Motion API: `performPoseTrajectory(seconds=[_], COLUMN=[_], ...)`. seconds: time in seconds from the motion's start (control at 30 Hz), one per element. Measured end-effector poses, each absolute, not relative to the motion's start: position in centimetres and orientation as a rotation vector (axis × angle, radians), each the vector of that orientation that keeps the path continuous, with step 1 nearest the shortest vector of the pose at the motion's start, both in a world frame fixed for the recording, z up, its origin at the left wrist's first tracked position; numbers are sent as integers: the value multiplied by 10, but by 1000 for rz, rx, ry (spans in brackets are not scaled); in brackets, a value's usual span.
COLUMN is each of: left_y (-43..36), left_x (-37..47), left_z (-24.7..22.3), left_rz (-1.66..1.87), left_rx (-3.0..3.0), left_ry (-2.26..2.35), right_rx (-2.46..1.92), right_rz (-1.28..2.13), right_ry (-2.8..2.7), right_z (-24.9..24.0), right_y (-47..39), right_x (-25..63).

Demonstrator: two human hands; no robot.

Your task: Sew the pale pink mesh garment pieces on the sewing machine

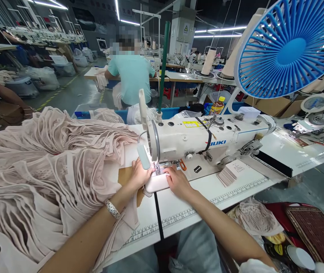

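Though slightly aslant, sewing machine (176,138) crosswise, needle end (158,168) leftward

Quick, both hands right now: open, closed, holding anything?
Left hand: at the sewing machine, beside the needle area; grip cannot be told.
Right hand: bent, opposite the left; holding anything cannot be told.

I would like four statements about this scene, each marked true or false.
1. The left hand and right hand are at the left end of the white metal sewing machine. True.
2. The silver metal bracelet is on the right wrist. False: it is on the left one.
3. The pale pink fabric pile lies left of the machine. True.
4. The round blue plastic fan is at the far left. False: it is at the upper right.
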State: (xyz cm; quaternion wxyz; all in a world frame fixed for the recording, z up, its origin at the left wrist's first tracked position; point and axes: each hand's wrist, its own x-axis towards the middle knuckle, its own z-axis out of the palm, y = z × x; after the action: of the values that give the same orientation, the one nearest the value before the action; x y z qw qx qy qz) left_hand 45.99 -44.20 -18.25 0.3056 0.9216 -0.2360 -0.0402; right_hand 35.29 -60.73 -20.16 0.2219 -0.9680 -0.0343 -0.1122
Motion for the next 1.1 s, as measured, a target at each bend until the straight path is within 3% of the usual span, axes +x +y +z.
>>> performPoseTrajectory(seconds=[0.47, 0.9, 1.1], left_y=[-427, -428, -429], left_x=[451, 453, 459], left_z=[-159, -170, -176], left_rz=[-494, -514, -332], left_rx=[2288, 2137, 2185], left_ry=[-1066, -880, -706], right_rx=[-2734, -2823, -2885], right_rz=[-43, -202, -313], right_ry=[-59, -247, -313], right_z=[-190, -196, -201], right_y=[-604, -603, -602], right_x=[356, 356, 357])
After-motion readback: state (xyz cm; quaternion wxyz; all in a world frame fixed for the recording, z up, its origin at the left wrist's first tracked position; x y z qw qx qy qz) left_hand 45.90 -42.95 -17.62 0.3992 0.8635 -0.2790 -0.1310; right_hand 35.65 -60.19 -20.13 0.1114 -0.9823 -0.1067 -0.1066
